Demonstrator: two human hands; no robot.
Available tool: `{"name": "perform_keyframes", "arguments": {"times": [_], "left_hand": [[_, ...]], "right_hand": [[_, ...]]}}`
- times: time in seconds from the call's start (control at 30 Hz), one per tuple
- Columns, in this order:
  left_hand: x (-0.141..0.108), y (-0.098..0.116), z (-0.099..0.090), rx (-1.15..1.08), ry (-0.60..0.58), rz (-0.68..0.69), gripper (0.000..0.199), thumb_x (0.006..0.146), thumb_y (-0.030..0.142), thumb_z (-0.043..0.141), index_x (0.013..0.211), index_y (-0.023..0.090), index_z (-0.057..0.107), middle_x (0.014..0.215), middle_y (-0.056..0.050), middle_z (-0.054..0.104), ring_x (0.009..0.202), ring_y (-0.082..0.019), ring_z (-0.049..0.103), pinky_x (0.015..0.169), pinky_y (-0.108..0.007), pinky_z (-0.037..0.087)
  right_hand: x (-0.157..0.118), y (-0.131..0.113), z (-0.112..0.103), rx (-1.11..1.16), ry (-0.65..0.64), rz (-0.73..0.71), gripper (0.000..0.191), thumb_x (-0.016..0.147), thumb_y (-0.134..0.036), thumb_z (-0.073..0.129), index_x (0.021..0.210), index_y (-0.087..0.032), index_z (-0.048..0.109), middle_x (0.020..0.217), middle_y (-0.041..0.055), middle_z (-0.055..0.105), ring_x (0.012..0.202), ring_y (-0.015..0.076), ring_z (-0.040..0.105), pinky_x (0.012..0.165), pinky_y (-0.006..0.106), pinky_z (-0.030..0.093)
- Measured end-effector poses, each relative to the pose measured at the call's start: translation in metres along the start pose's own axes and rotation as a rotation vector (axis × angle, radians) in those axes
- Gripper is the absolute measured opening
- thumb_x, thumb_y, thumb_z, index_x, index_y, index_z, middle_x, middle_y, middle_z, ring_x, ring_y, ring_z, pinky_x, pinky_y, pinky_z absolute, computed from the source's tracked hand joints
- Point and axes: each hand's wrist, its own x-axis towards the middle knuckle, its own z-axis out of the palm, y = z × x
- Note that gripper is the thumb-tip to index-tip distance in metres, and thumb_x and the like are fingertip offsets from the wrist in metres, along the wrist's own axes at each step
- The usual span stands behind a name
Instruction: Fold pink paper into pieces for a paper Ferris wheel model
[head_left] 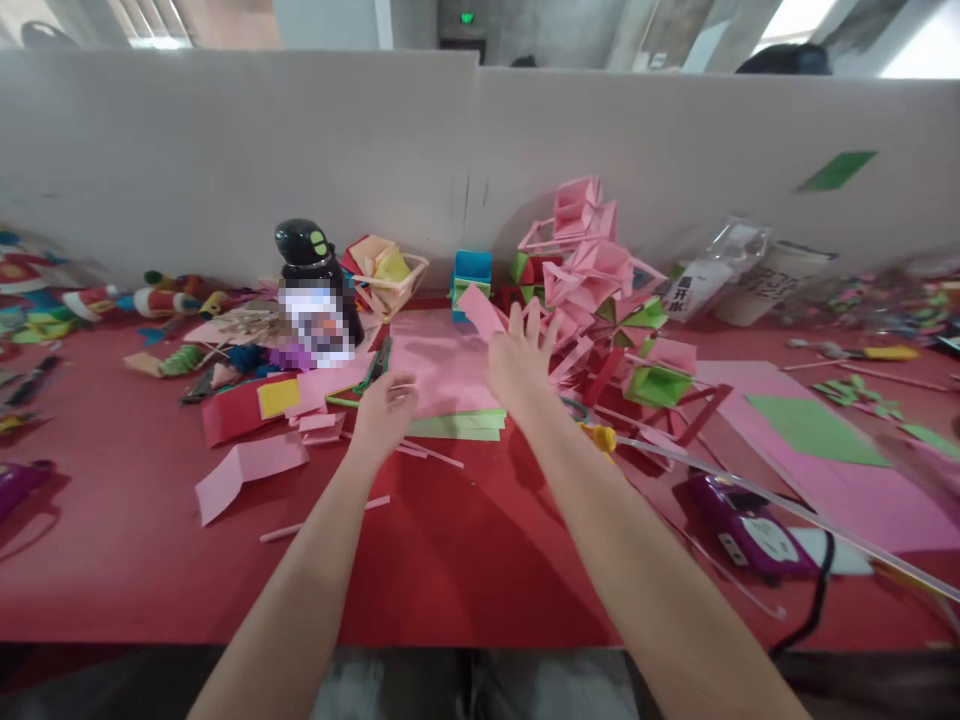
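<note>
My left hand (384,408) is curled at the left edge of a pink paper sheet (442,370); whatever its fingers hold, if anything, is hidden. Green-handled scissors (377,365) lie just beyond it. My right hand (520,362) is over the sheet's right side, a folded pink paper piece (480,309) seemingly pinched at its thumb side while the other fingers spread. Light green paper (457,427) sticks out beneath the pink sheet. To the right of this hand rises a heap of folded pink paper shapes (589,275). A blue paper box (472,268) stands behind the sheet.
A black bottle (311,262) stands at the left back, before a white partition (240,150). On the right are a purple glue gun (750,530), a long clear tube (772,495) and large pink sheets (757,400). A creased pink paper (251,468) lies left on the red table (465,560).
</note>
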Motion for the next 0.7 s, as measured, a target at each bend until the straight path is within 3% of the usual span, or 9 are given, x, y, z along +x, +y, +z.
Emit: {"name": "perform_keyframes", "arguments": {"times": [0.07, 0.17, 0.27, 0.37, 0.53, 0.7], "left_hand": [[0.000, -0.008, -0.004, 0.254, -0.045, 0.081, 0.023, 0.077, 0.017, 0.061, 0.098, 0.018, 0.069, 0.110, -0.012, 0.072, 0.107, -0.029, 0.067, 0.103, -0.048, 0.048], [0.003, -0.016, -0.011, 0.424, -0.070, 0.118, 0.033, 0.072, 0.011, 0.060, 0.103, 0.016, 0.068, 0.118, -0.015, 0.071, 0.118, -0.034, 0.063, 0.109, -0.050, 0.043], [0.007, -0.019, -0.016, 0.262, -0.018, -0.014, 0.042, 0.069, 0.009, 0.056, 0.110, 0.014, 0.065, 0.123, -0.016, 0.069, 0.116, -0.031, 0.065, 0.107, -0.047, 0.046], [0.013, -0.017, -0.021, -0.001, 0.038, -0.196, 0.046, 0.067, 0.009, 0.054, 0.111, 0.014, 0.063, 0.125, -0.016, 0.067, 0.117, -0.028, 0.065, 0.106, -0.044, 0.047], [0.018, -0.013, -0.022, -0.281, 0.105, -0.335, 0.046, 0.060, 0.009, 0.057, 0.105, 0.016, 0.062, 0.128, -0.015, 0.065, 0.120, -0.025, 0.062, 0.105, -0.038, 0.046], [0.017, -0.018, -0.020, -0.287, 0.146, -0.319, 0.043, 0.059, 0.013, 0.060, 0.102, 0.016, 0.064, 0.121, -0.014, 0.067, 0.115, -0.026, 0.063, 0.101, -0.039, 0.048]], "right_hand": [[0.000, 0.004, -0.013, -0.055, -0.137, -0.022, 0.023, 0.075, -0.002, 0.061, 0.093, -0.008, 0.074, 0.133, 0.0241, 0.062, 0.141, 0.0437, 0.040, 0.117, 0.067, 0.019], [-0.017, 0.002, -0.009, 0.125, -0.361, -0.207, 0.027, 0.087, -0.009, 0.053, 0.100, -0.015, 0.075, 0.116, 0.0143, 0.073, 0.117, 0.0299, 0.064, 0.107, 0.048, 0.045], [-0.038, -0.003, 0.017, 0.243, -0.401, -0.371, 0.032, 0.092, -0.019, 0.056, 0.121, -0.014, 0.069, 0.134, 0.0137, 0.066, 0.128, 0.0250, 0.059, 0.111, 0.039, 0.043], [-0.046, -0.008, 0.044, 0.223, -0.441, -0.415, 0.041, 0.092, -0.029, 0.062, 0.131, -0.013, 0.064, 0.147, 0.0181, 0.055, 0.140, 0.0273, 0.049, 0.115, 0.040, 0.038], [-0.039, -0.014, 0.059, 0.063, -0.549, -0.431, 0.027, 0.095, -0.033, 0.059, 0.114, -0.019, 0.071, 0.122, 0.0120, 0.071, 0.114, 0.0268, 0.066, 0.097, 0.036, 0.048], [-0.042, -0.023, 0.051, -0.125, -0.548, -0.598, 0.029, 0.101, -0.022, 0.043, 0.113, -0.016, 0.069, 0.116, 0.0132, 0.074, 0.110, 0.0259, 0.068, 0.090, 0.034, 0.051]]}}
